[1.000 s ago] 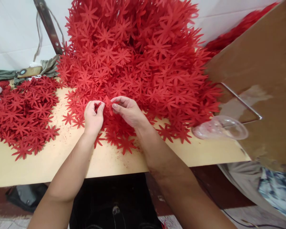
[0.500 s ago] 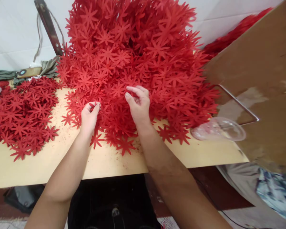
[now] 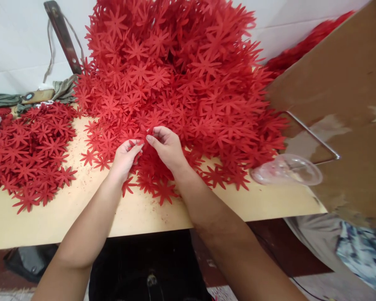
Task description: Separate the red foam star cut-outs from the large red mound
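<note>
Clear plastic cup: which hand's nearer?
Right. The right hand is left of the clear plastic cup, by the red flower cutouts; the left hand is farther left.

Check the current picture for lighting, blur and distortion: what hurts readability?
Head view: white wall bright, black clothing dark with little detail; head view, centre: red pile blends with whatever lies between left hand and right hand; head view, right edge: patterned cloth looks soft; head view, bottom: forearms seem stretched, likely wide-angle distortion.

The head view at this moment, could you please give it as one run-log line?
left hand: pinching red petals | right hand: fingertips close by, hold unclear | larger red flower pile: around hands | smaller red flower pile: left side
</note>
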### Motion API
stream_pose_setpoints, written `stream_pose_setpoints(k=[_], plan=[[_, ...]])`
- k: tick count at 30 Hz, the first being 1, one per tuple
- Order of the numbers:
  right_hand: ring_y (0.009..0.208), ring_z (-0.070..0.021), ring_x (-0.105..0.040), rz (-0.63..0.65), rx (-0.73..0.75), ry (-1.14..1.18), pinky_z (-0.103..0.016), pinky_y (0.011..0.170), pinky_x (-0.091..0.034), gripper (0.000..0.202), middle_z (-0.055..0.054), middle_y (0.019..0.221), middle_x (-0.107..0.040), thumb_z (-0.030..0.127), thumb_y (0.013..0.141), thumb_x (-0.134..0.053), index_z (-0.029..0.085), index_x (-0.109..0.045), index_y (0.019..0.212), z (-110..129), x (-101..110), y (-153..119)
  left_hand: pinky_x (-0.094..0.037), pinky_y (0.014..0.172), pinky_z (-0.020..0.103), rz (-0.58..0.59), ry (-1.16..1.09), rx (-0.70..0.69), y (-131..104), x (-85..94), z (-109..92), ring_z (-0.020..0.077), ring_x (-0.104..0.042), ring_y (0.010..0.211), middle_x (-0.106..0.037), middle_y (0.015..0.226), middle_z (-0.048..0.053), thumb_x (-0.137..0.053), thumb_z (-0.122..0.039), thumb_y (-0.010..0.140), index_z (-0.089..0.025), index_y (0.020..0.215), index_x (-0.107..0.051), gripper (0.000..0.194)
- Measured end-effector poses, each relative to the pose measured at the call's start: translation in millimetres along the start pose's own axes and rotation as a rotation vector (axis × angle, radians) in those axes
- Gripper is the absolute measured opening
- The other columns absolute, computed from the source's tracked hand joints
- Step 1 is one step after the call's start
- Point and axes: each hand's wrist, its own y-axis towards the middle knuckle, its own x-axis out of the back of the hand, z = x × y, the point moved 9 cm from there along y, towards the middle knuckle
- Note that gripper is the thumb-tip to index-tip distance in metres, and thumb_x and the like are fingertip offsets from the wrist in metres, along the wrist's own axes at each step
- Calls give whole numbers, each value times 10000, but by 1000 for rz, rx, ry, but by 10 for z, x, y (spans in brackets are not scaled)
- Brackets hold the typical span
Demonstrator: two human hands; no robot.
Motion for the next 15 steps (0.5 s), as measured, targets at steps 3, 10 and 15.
stream_pose_setpoints(k=[3,10,15], plan=[[550,-70,-390,-42,10,-14,-235,558,-370,401,50,584,-452,560,613,-678,199,-506,645,26,61,17,-286,408,154,4,-47,5,-9,13,-29,18,-398,445,-520,599,-62,-666,-300,696,-172,747,-559,174],[482,-65,-314,-192,41,-121,-244,505,-291,499,54,485,-344,618,748,-511,196,-391,510,25,325,60,-431,547,158,113,-194,10,1,-59,-30,35,-544,563,-603,676,-46,-611,-181,695,-180,856,-595,162],[647,-96,-475,-328,77,-166,-246,650,-428,347,18,686,-501,518,671,-658,192,-541,700,-47,484,91,-422,527,164,80,-47,-64,41,-46,-37,42,-542,507,-606,572,-45,-620,-135,699,-145,746,-595,55]])
